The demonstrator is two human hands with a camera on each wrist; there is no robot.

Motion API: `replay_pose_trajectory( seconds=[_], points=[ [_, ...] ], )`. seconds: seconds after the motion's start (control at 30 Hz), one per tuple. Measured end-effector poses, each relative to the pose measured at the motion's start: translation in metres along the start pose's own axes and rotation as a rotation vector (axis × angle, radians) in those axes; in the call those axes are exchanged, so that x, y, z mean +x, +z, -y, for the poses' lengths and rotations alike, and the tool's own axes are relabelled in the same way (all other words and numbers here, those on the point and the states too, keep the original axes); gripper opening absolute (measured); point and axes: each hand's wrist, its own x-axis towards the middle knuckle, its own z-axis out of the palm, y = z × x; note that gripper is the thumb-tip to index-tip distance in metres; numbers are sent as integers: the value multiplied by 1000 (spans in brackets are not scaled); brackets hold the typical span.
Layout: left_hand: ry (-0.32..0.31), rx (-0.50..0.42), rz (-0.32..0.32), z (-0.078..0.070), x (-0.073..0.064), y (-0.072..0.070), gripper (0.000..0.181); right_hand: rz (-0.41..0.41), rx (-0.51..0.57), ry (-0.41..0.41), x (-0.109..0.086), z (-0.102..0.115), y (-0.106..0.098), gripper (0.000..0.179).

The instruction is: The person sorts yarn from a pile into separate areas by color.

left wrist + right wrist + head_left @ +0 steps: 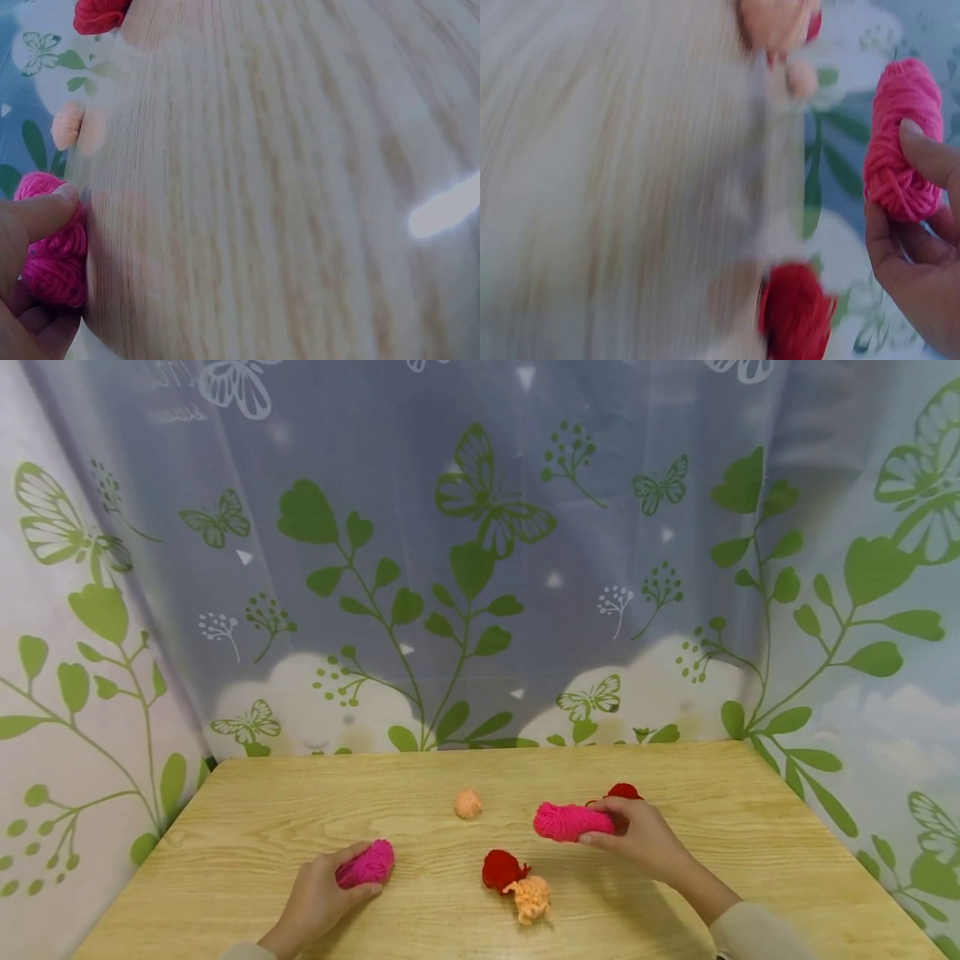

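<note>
My left hand [321,889] grips a magenta yarn skein [372,863] on the left part of the table; in the left wrist view the thumb lies across the skein [56,251]. A bright pink yarn skein [567,822] is held up by my right hand [643,837], thumb on one side and fingers on the other, as the right wrist view also shows of the skein [905,135]. Just behind the right hand lies a red yarn ball [624,791], partly hidden by it. Between the hands, a second red ball [501,870] touches a peach, frayed yarn ball [533,898].
A small peach yarn ball [468,803] sits farther back, near the middle of the wooden table [285,802]. Behind the table's far edge hangs a curtain [525,610] printed with green leaves and butterflies, with more printed cloth along both sides.
</note>
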Motion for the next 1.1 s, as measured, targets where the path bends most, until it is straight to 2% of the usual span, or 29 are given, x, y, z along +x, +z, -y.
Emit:
replay_pose_trajectory(
  seconds=[0.33,0.63,0.77,1.0,1.1],
  points=[
    [-33,-1,3,3,0,0,57,-16,128,49,22,45,58,42],
    [-21,-6,6,5,0,-4,58,7,258,53,40,77,104,39],
    [0,-34,50,6,-1,-6,59,-13,237,68,44,86,124,38],
    [109,-56,154,10,2,-15,57,-44,247,80,47,92,157,27],
    [114,-60,179,10,2,-16,58,-65,265,87,47,92,168,26]
  ],
)
